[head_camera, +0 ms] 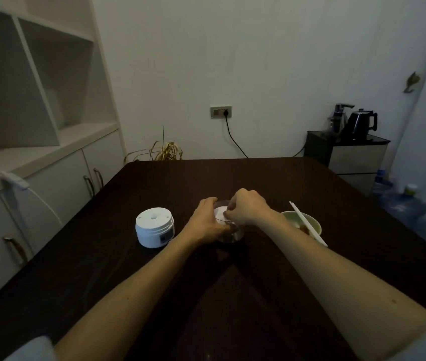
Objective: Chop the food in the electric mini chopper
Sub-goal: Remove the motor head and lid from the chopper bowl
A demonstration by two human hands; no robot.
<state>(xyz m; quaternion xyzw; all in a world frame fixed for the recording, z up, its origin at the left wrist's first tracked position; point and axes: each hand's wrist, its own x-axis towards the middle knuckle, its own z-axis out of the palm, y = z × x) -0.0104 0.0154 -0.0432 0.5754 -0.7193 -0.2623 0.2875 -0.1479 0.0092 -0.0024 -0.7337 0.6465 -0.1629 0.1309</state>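
A clear glass chopper bowl [234,235] stands on the dark table [258,183] near its middle. My left hand [206,222] wraps around the bowl's left side. My right hand [245,207] is above the bowl's mouth, its fingertips pinched on a white round piece [219,213] that sits in the top of the bowl. The white motor unit [155,227] of the chopper stands apart, to the left of the bowl. What lies inside the bowl is hidden by my hands.
A pale green bowl [313,222] with brownish food and white chopsticks [308,224] across it stands right of the chopper bowl. White cabinets and shelves line the left. A dark stand with a kettle [363,122] is at the back right.
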